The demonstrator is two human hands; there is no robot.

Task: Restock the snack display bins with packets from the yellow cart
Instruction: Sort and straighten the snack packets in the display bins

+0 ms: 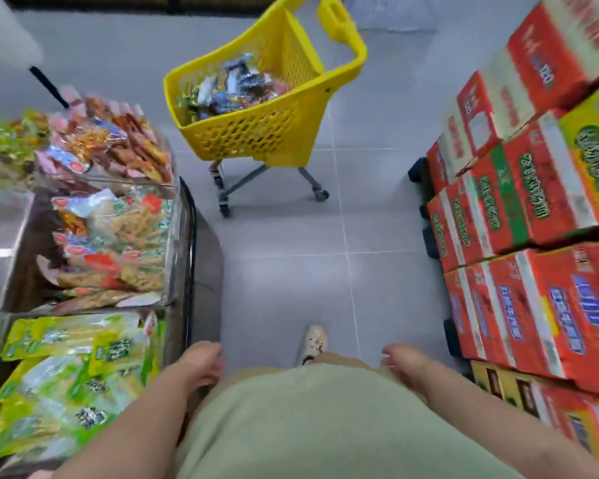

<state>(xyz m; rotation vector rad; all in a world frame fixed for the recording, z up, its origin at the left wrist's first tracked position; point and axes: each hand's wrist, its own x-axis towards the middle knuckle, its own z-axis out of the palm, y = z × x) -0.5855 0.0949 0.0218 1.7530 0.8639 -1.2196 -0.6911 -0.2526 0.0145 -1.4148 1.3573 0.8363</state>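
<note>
Both hands are empty, fingers loosely curled: left hand (203, 364) and right hand (402, 364) at my hips. Cart (256, 133) stands well ahead, packets (232, 88) inside; bins (179, 219) sit at my left.

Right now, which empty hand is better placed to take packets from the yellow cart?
Probably the left hand: it hangs on the side of the display bins, more in line with the yellow cart ahead. The right hand hangs by the stacked cartons. Both need a step forward.
</note>
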